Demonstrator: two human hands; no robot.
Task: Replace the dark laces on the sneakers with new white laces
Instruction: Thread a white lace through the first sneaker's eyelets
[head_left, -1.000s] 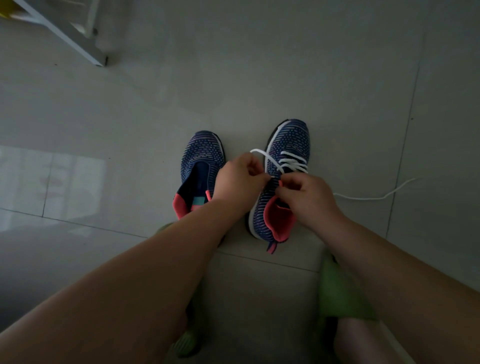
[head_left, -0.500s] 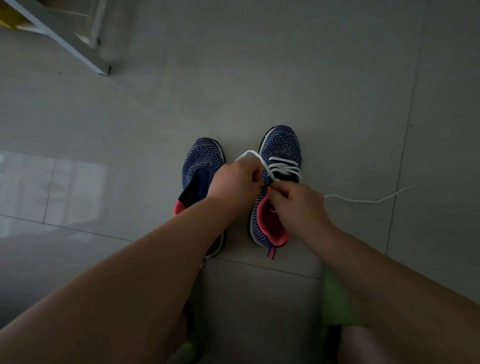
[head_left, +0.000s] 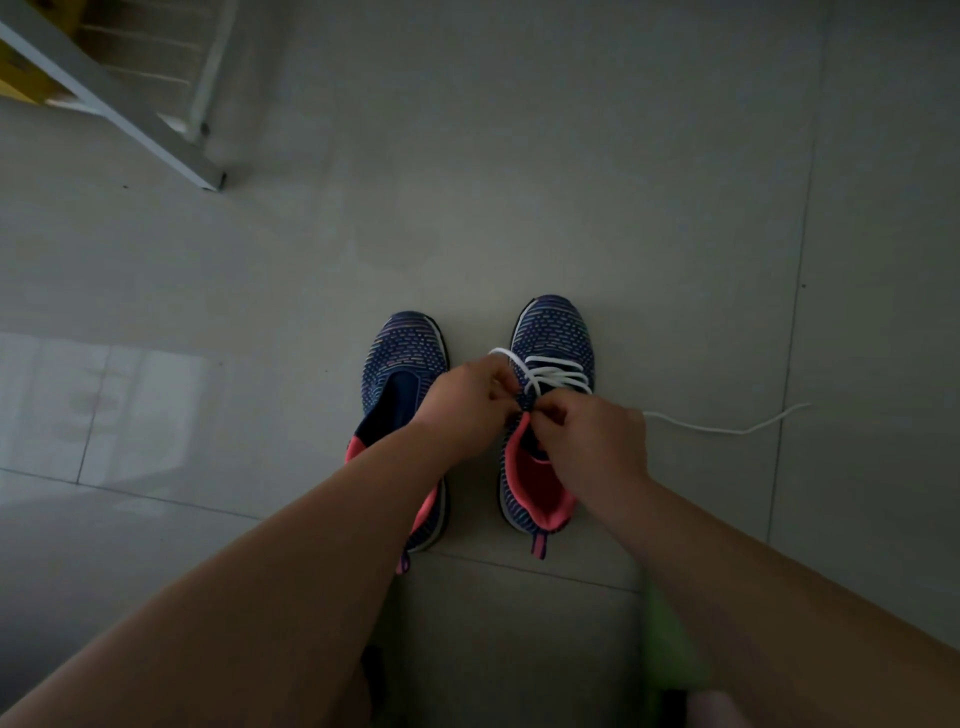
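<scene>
**Halfway Up the Right Sneaker, With Uneven Ends a Risk**

Plainly, both hands work at the right sneaker (head_left: 550, 364) on the tiled floor (head_left: 571, 182). The left hand (head_left: 467, 400) pinches one run of the white lace (head_left: 558, 376); the right hand (head_left: 587, 447) is curled at the upper eyelets, apparently pinching the lace too. The free lace tail (head_left: 727, 427) trails rightward; a hard tug could leave the ends uneven or skip an eyelet. Count: two sneakers, one white lace visible, two hands. The left sneaker (head_left: 402, 364) shows no lace.
</scene>
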